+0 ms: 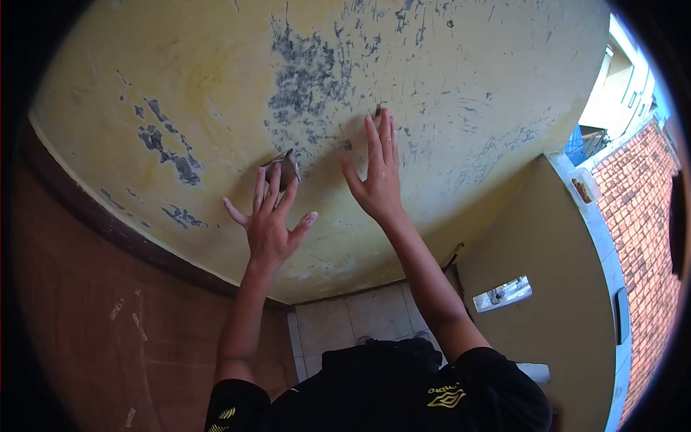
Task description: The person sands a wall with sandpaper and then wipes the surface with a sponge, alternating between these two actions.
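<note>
A pale yellow wall (216, 57) with dark grey patches of worn paint fills the upper part of the head view. My left hand (270, 229) presses a small folded sheet of sandpaper (289, 170) against it, with the fingers spread and the middle fingertips over the sheet. To the right, my right hand (379, 176) is stretched out with its fingers straight, the tips at the wall beside a small dark mark. It holds nothing that I can see. Below the hands, scuffs and whitish smears mark the paint.
On the left is a brown-red door or panel (86, 288). Pale floor tiles (324, 324) show below. A low wall (518, 237) at right carries a plastic tub (584, 186) and a dark phone-like object (622, 315) on its ledge. Roof tiles (637, 201) lie beyond.
</note>
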Demonstrator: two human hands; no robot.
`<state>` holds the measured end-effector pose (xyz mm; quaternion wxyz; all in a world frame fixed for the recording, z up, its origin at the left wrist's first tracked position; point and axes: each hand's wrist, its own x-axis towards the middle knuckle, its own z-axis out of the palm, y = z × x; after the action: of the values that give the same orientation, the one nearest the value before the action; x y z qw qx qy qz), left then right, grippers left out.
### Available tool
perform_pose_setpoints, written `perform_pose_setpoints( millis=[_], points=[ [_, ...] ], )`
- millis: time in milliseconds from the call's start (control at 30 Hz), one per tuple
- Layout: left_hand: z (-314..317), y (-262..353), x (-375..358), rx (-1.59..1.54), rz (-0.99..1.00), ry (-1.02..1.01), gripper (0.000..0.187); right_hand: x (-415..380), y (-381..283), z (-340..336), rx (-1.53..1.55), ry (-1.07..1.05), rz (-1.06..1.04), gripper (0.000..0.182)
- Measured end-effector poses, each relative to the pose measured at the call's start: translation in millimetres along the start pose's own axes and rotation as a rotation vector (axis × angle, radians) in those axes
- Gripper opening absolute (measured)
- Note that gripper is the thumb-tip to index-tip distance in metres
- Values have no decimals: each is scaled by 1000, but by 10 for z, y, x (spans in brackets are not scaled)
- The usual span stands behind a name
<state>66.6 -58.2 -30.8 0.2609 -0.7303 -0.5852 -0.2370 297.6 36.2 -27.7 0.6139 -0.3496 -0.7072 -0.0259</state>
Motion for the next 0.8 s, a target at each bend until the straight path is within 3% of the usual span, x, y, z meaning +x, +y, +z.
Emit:
perform_pose_setpoints(
  millis=[33,300,400,600,800],
  points=[
    [5,-54,44,-4,1,3,80,-33,-2,68,-19,11,25,86],
    [-357,-154,1209,117,169,198,70,-498,-234,449,61,107,203,85],
    [-162,-135,1056,42,134,210,71,-700,-398,407,140,148,297,82],
    [404,-266,63,44,47,19,74,-893,-452,253,202,171,372,75],
    [428,-147,17,-14,-40,8,78,-1089,-449,290,218,147,456,68]
  ],
)
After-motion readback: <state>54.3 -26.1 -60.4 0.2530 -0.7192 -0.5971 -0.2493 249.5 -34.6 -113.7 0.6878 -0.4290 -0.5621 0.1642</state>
